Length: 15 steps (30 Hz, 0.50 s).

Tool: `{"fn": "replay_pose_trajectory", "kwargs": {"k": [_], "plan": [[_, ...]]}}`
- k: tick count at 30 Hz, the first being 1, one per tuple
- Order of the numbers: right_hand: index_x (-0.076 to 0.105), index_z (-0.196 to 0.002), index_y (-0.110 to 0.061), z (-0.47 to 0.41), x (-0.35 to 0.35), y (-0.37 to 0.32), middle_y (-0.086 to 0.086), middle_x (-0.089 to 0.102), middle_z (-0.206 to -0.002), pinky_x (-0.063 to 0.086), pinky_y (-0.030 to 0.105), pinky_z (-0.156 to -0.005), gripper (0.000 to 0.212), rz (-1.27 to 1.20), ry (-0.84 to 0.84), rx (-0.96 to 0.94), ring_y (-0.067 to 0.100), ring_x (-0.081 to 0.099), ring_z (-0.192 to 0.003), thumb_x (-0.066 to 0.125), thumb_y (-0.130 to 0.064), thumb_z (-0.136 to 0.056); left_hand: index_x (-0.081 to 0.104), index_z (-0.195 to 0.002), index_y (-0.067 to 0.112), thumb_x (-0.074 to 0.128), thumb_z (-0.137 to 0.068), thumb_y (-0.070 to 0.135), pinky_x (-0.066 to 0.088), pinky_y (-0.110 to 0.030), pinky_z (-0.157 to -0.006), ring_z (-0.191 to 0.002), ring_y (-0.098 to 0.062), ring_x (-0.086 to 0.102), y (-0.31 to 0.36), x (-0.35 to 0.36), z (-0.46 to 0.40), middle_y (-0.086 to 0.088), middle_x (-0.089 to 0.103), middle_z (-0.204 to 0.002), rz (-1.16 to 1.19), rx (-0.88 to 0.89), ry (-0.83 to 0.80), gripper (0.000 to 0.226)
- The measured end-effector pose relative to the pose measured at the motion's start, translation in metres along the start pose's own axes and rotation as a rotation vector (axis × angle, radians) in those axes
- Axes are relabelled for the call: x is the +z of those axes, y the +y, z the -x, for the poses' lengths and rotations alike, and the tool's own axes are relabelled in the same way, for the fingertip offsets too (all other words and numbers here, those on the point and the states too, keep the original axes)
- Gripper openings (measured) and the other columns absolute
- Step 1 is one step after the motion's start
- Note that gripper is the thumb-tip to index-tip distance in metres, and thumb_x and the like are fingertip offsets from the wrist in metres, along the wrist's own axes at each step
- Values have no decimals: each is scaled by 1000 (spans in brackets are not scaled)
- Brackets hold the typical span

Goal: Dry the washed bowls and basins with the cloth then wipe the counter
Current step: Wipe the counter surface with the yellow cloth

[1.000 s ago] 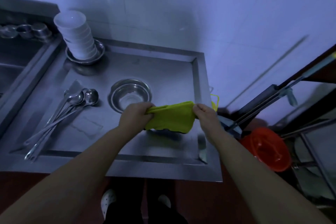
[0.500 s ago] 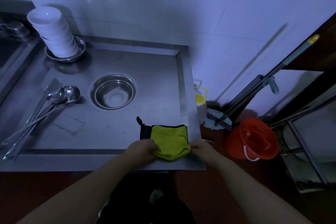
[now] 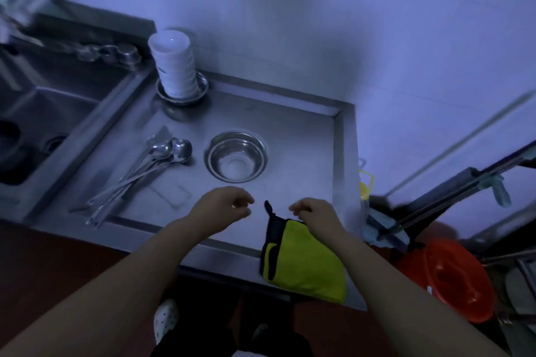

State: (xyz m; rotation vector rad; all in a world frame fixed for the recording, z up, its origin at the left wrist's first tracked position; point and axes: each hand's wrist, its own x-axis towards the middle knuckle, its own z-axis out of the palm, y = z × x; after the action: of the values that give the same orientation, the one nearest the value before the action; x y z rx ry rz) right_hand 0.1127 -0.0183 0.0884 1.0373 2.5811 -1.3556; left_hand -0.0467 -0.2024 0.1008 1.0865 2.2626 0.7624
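bare forearms, ring (image 3: 233, 205) on left hand (image 3: 224, 206), white perforated clog (image 3: 165, 316)

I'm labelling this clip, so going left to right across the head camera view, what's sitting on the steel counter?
Spoons → stack of white bowls → steel basin → yellow cloth at the counter's front right corner, with the red bucket beyond on the floor.

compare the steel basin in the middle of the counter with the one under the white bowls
The middle basin stands empty and fully in view; the corner basin holds a stack of white bowls, with only its rim showing. The middle basin sits nearer the hands, the corner basin by the wall. Both are upright steel.
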Motion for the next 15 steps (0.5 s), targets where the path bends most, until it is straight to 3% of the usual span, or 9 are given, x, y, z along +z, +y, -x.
{"fn": "replay_pose_trajectory", "kwargs": {"k": [3,6,11,14,15], "plan": [[71,-96,-11,-23,31,-48,0,65,-91,41,4,-63,29,-28,-30,-61,13,60,-85,49,5,-88,69,-100,26,67,-84,25,43,-20,-76,-81,-4,55,-36,-43,13,10,63,-90,17,-66,120,17],[72,-96,-10,-42,69,-97,0,65,-88,41,3,-63,28,-47,-65,-101,11,59,-81,49,4,-88,69,-102,23,66,-84,25,46,-26,-79,-87,-10,58,-84,-82,25,5,65,-95,24,-177,226,18],[71,-95,-10,-73,150,-169,0,64,-87,47,15,-70,28,-82,-169,-83,14,60,-80,47,4,-89,64,-114,16,61,-87,26,44,-28,-77,-91,-17,58,-178,-132,39,-2,62,-107,-92,-366,303,29],[70,-87,-12,-94,202,-200,1,65,-84,49,24,-74,27,-132,-185,12,19,62,-82,48,3,-88,66,-106,9,59,-87,22,39,-21,-62,-73,-14,55,-229,-148,36,-1,62,-86,-189,-375,262,24],[71,-87,-11,-101,219,-208,3,67,-85,49,25,-73,25,-132,-189,49,20,62,-83,49,2,-88,66,-107,8,59,-86,22,43,-23,-65,-75,-16,55,-243,-151,33,-3,63,-89,-208,-379,245,26]]}}
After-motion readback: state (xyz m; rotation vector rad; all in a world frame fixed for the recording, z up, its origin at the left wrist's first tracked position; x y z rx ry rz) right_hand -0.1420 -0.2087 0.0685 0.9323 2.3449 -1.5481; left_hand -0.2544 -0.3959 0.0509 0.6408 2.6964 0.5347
